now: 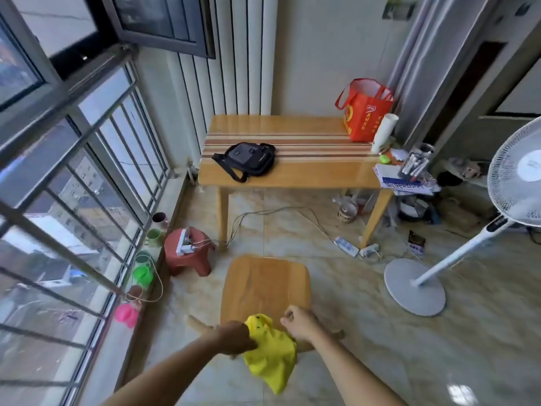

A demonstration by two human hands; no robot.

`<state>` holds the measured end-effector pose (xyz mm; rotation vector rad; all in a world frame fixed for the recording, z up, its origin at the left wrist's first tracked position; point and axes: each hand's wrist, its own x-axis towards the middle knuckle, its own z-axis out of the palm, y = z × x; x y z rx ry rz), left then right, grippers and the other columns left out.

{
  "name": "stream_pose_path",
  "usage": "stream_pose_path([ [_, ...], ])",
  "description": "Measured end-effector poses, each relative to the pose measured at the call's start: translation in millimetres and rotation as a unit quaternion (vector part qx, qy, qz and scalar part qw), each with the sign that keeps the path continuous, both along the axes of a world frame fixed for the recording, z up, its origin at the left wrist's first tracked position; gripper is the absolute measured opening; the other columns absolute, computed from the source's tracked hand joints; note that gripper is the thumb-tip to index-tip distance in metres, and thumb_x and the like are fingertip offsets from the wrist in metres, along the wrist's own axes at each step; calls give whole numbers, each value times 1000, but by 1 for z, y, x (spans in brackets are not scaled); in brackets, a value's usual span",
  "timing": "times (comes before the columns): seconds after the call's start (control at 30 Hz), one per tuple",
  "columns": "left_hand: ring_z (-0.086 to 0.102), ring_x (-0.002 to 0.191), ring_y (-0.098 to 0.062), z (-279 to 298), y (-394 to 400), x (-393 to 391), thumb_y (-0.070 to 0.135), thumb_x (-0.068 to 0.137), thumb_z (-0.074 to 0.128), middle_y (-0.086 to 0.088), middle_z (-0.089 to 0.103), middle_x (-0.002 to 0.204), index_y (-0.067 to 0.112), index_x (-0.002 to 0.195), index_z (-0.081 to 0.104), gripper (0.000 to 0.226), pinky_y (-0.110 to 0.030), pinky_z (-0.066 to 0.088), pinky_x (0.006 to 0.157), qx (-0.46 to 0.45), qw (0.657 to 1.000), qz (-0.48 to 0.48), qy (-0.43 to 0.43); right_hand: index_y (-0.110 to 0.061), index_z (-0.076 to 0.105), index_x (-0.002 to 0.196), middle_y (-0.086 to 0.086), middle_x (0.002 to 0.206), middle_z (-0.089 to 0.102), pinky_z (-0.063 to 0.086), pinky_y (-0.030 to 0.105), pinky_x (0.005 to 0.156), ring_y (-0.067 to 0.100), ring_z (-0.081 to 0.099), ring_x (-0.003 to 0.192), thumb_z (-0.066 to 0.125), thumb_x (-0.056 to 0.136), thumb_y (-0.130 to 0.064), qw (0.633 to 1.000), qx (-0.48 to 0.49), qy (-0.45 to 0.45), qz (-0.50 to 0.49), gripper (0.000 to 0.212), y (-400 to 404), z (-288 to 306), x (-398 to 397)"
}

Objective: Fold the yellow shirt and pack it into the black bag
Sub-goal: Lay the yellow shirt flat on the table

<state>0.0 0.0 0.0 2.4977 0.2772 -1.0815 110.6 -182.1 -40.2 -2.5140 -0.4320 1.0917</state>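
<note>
Yellow shirt hung bunched and crumpled at the near edge of a wooden stool, low in the view, part draped below the seat toward the tiled floor. Left hand gripped the shirt's left side, fingers curled into the cloth w/ knuckles up. Right hand sat just beside the shirt's upper right edge, fingers curled; whether it actually pinched the fabric couldn't be told. Both forearms reached in from the bottom of the frame. Black bag lay well apart from the shirt, on the wooden table against the far wall, toward the table's left side, strap trailing off to the front-left. Red tote stood upright at the table's back right corner, w/ a white tube leaning just beside it. Small red plastic stool stood on the floor left of the table leg, a white charger block on top. Power strip and cables lay on the floor under the table. White fan stood at right. Cups in pink and green lined the window sill at left.
</note>
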Motion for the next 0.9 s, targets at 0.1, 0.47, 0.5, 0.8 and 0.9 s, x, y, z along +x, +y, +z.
stream_pose_path([
  [0.1,50,128,-28,-6,-4,-3,57,92,47,-8,58,133,21,122,63,50,-36,36,99,-8,1000,24,6,-27,62,103,5,117,66,46,38,94,29,59,115,41,81,-78,997,-70,19,9,60,13,-30,-17],
  [0.47,65,86,-24,-56,21,27,24,104,39,-1,58,85,4,101,60,29,-22,48,71,-229,898,353,126,-19,61,76,-2,71,57,36,29,62,15,52,68,71,60,-30,968,142,135,-154,21,25,-21,-4],
  [0.5,60,70,-16,-44,19,27,32,105,35,-1,56,80,8,99,57,33,-24,47,64,-221,902,355,106,-22,62,75,0,72,58,38,29,63,16,53,69,74,63,-24,947,191,188,-176,18,22,-13,1],
  [0.8,68,85,-33,-11,-2,101,39,93,64,-20,70,96,-2,112,64,45,-35,55,66,-378,718,585,25,-16,63,103,7,96,64,44,32,73,23,58,90,76,81,-19,831,357,385,-182,26,-4,40,82],
  [0.9,64,74,-32,7,-14,145,24,69,75,-19,67,86,-5,111,64,52,-37,54,67,-358,708,608,-41,-10,64,103,13,95,65,52,38,74,28,63,88,59,88,-11,832,333,381,-228,16,-16,36,119],
])
